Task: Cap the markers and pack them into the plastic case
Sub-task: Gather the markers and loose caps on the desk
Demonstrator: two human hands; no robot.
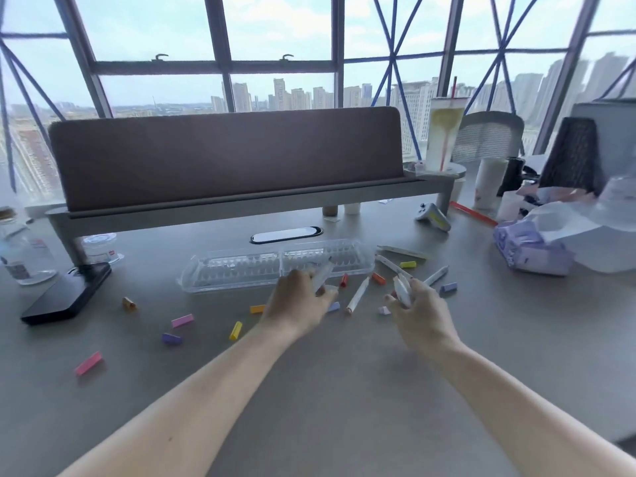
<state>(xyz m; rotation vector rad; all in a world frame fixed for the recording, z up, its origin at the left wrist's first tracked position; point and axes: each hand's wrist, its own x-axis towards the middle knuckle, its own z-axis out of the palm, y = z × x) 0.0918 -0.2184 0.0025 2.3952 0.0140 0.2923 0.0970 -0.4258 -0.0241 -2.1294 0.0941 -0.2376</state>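
Just in front of the clear plastic case point(275, 268), which lies open across the grey desk point(344, 390) with its two ribbed halves side by side, my left hand point(297, 304) is curled round a white marker point(321, 277). The fingers wrap the lower part of the barrel and the thumb closes against them, so the marker's free end sticks up and away from me, over the near rim of the case. That hand is turned back-up, the wrist straight, the forearm reaching in from the lower left. My right hand point(418, 313) sits a little to the right and apart from the left, with the fingers bent and bunched around a second marker point(402, 290), whose pale end stands up above the knuckles. It is blurred, so it may be one barrel or two, and I cannot tell if it is capped. The right forearm comes in from the lower right, the wrist slightly bent inward. Between my two hands a loose marker point(358, 295) lies on the desk, angled towards the case. Caps are scattered to the left of my arms: a yellow cap point(235, 330), a purple cap point(171, 338) and, nearest me, a pink cap point(88, 363).
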